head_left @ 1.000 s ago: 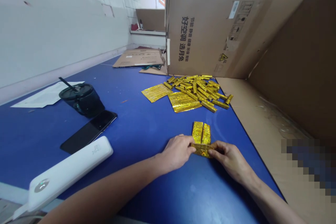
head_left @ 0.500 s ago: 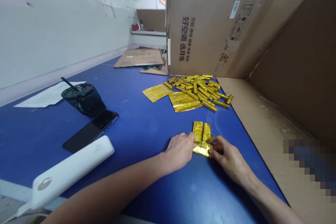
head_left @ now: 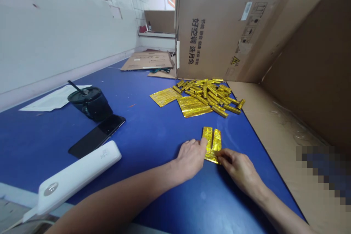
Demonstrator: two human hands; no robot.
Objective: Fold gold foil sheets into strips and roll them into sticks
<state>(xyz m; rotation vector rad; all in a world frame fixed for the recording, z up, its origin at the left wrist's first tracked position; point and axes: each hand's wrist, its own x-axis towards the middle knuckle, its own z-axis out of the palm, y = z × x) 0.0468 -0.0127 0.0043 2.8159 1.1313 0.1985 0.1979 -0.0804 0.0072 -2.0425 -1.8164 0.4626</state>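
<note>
A folded piece of gold foil paper (head_left: pixel 207 136) lies on the blue table, with two upright flaps side by side and a band folded across its near end. My left hand (head_left: pixel 192 156) is closed at the paper's left edge, its fingertips pressing there. At the lower right corner, my right hand (head_left: pixel 238 166) pinches the paper between thumb and fingers. Farther back is a heap of small folded gold strips (head_left: pixel 211 93). Beside that heap lie two flat gold foil sheets, a nearer one (head_left: pixel 193 106) and a farther one (head_left: pixel 165 97).
To the left stand a dark lidded cup (head_left: pixel 91 106) with a straw, a black phone (head_left: pixel 95 137) and a long white device (head_left: pixel 79 177) with a cable. White paper (head_left: pixel 52 98) lies behind the cup. A large cardboard box (head_left: pixel 219 29) rises behind and along the right.
My right fingers have drawn together into a tighter pinch on the foil's near right corner. The left hand stays at the left edge. The whole view has shifted slightly.
</note>
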